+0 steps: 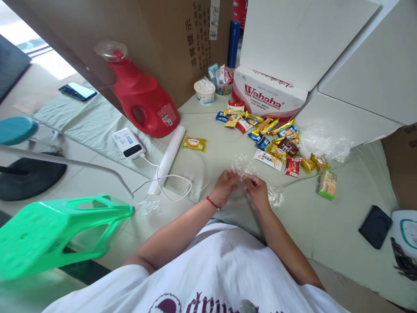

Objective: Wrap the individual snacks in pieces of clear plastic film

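My left hand (227, 184) and my right hand (256, 190) meet low over a pale green sheet (325, 226), both pinched on the same clear plastic bag (244, 167). The bag is thin and crumpled, and part of it trails beside my right hand. Just beyond lies a scatter of several wrapped snacks (276, 139). A single yellow snack pack (194, 143) lies apart to the left. A green snack pack (326, 184) sits to the right of the pile.
A red detergent jug (143, 100) stands at the left by a big cardboard box (169, 39). A white power bank (128, 142) with its cable, a roll of bags (167, 158), a Wahaha carton (267, 95), a small bowl (205, 91) and a green stool (55, 230) surround the spot.
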Demonstrator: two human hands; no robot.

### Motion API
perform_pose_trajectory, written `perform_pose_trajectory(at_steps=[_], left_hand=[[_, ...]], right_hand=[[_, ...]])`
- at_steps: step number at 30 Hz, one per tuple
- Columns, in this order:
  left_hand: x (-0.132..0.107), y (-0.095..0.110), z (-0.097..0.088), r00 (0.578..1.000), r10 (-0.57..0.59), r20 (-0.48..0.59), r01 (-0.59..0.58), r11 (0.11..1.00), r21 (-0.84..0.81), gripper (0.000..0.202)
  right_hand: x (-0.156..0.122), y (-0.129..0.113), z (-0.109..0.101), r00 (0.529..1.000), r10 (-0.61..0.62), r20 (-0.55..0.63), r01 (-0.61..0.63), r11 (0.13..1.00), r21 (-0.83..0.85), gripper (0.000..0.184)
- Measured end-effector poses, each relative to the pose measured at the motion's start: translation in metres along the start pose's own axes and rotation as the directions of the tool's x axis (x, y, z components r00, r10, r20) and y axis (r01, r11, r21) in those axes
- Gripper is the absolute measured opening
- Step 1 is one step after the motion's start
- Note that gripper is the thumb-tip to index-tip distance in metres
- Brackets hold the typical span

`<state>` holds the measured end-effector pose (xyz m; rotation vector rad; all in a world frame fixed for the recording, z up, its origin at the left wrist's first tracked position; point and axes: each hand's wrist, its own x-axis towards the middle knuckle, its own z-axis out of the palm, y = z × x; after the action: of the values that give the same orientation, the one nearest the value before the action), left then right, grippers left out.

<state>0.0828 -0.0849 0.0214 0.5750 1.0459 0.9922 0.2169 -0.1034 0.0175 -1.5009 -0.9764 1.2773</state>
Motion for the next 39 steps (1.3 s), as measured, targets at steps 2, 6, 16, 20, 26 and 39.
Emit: perform_pose_trajectory(at_steps=[2,6,16,20,26,39], left_hand=[[-0.004,-0.001,0.003,0.998,0.025,-0.056,-0.025,1.0,-0.001,0.037],[-0.003,0.008,-0.005,0.996,0.052,-0.07,-0.058,0.993,-0.098,0.028],[0.038,0.05,-0.051,0.953,-0.219,0.209,0.14,0.931,0.338,0.032],[0.077,0.064,-0.045,0.997,-0.006,0.08,-0.045,0.788,0.614,0.014],[0.062,0.067,-0.004,0.664,0.72,-0.204,-0.362,0.548,0.754,0.014],[0.015,-0.005,-0.016,0.906,0.192,0.376,-0.421,0.476,0.772,0.035]], right_hand=[[-0.006,0.0,0.002,1.0,0.008,-0.018,-0.007,0.997,0.071,0.042],[-0.008,-0.006,-0.023,0.988,-0.027,-0.151,0.061,0.972,0.229,0.038],[0.022,-0.025,-0.121,0.954,-0.025,-0.299,0.021,1.0,-0.018,0.037],[0.047,-0.012,-0.123,0.969,-0.01,-0.248,-0.037,0.983,-0.182,0.034],[0.066,0.011,-0.101,0.956,-0.05,-0.288,-0.029,0.964,-0.264,0.033],[0.105,-0.005,-0.152,0.99,-0.109,-0.094,0.051,0.877,-0.479,0.038]])
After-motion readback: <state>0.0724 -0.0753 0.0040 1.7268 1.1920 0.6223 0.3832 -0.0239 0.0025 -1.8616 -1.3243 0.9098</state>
